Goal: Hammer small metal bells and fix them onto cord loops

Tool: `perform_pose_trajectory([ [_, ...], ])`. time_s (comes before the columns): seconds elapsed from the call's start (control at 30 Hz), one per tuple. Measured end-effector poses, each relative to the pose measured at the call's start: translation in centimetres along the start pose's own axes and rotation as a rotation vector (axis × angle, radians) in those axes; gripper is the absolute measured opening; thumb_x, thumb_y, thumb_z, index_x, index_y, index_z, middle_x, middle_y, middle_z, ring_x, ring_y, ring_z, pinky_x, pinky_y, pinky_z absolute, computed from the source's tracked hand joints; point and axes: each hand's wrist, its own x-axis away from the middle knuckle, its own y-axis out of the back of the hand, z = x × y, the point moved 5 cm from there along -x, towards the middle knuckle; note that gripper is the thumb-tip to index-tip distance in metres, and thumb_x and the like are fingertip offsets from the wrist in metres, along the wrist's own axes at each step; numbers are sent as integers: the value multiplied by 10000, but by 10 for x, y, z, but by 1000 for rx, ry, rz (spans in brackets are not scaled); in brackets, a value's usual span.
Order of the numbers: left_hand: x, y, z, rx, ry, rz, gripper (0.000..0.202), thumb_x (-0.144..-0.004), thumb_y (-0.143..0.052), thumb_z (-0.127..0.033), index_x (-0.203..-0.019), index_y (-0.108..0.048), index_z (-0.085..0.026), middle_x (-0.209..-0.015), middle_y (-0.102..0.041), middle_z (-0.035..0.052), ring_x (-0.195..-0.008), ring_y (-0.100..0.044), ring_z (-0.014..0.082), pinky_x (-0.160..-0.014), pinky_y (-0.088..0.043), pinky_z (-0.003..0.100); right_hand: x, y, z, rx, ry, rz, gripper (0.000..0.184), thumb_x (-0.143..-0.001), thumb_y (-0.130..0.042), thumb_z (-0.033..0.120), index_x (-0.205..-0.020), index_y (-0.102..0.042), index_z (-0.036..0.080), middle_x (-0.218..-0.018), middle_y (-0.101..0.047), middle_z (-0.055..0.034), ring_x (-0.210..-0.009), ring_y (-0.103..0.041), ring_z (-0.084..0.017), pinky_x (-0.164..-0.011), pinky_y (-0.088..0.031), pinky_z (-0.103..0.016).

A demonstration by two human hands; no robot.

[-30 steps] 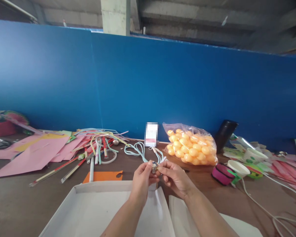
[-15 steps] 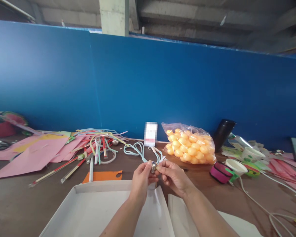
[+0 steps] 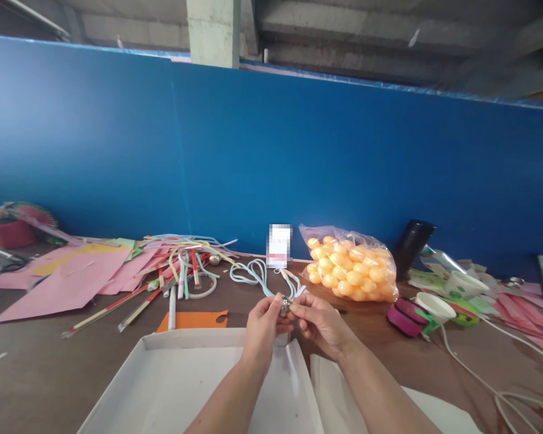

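Observation:
Between my two hands is a small shiny silver bell (image 3: 285, 306), held above the far right corner of the white box lid (image 3: 185, 340). My left hand (image 3: 261, 325) pinches it from the left with thumb and fingers. From the other side, the thumb and forefinger of my right hand (image 3: 319, 322) close on its edge. The fingers cover much of the bell, so its slots and underside are hidden. Just beyond the hands lies a light blue lanyard cord (image 3: 253, 277) with a blurred white badge (image 3: 279, 247).
A clear bag of orange balls (image 3: 350, 268) stands behind my right hand. Left are tangled tubes and sticks (image 3: 185, 265), another silver ball (image 3: 215, 259), pink paper (image 3: 67, 283) and orange card (image 3: 196, 320). Rightward are a magenta pouch (image 3: 406, 317), a paper cup (image 3: 435, 306) and a black bottle (image 3: 414, 247).
The whole view has shifted slightly, with things appearing a little farther right. Both hands keep nearly the same grip on the silver bell.

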Motion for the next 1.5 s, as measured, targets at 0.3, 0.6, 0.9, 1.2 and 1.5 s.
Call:
perform_pose_trajectory([
  [0.3, 3, 0, -2, -16, -3, -6, 431, -636, -674, -518, -786, -636, -116, -609, -613, 46, -538, -554, 119, -549, -493, 247, 1, 1, -1, 110, 20, -17, 264, -689, -736, 349, -743, -578, 145, -649, -640, -4, -478, -523, -56, -425, -424, -150],
  [0.6, 3, -1, -2, -53, 6, 0, 449, -645, -664, -520, -823, -642, -108, -599, -611, 42, -521, -564, 122, -534, -484, 242, 1, 1, 0, 195, 51, -5, 254, -719, -700, 357, -736, -557, 148, -651, -643, -7, -481, -539, -70, -404, -429, -158],
  [0.9, 4, -1, -3, -98, 18, 3, 436, -666, -649, -516, -805, -646, -103, -596, -617, 48, -506, -555, 111, -521, -472, 223, 2, -2, 2, 222, 85, 24, 254, -732, -676, 362, -736, -530, 154, -644, -641, -5, -477, -550, -77, -400, -430, -167],
  [1.2, 5, -1, -4, -47, 9, 23, 427, -664, -668, -488, -847, -650, -103, -637, -639, 54, -536, -579, 120, -526, -477, 224, 1, -2, 1, 190, 82, -12, 283, -713, -697, 377, -735, -511, 164, -616, -642, 5, -442, -536, -78, -384, -419, -171],
  [1.5, 4, -5, -10, 243, 48, 148, 338, -717, -670, -370, -919, -649, -99, -747, -645, 58, -555, -568, 85, -542, -506, 194, 22, 10, 46, 309, 170, -93, 328, -773, -590, 485, -872, -553, 174, -666, -638, 0, -441, -524, -72, -377, -356, -166],
])
